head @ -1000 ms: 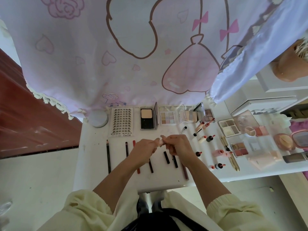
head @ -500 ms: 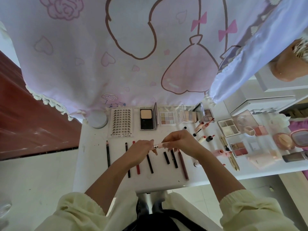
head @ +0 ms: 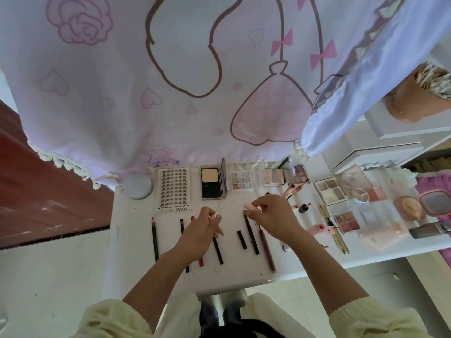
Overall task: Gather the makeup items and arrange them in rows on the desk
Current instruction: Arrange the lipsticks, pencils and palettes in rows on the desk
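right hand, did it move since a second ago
Yes. The right hand drew rightward off the left hand; its fingertips lined up with the left edge of the pastel palette, now with its middle.

Bright soft daylight, faint shadows, wide-angle edge warping, perhaps slight blur

Bare worktop [head: 133, 230] left of centre gives me room; the pencil row [head: 266, 248] at centre and cluttered palettes [head: 330, 192] at right block me.

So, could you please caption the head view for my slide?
Left hand holds a thin wand, right hand a pink piece, over a row of pencils.
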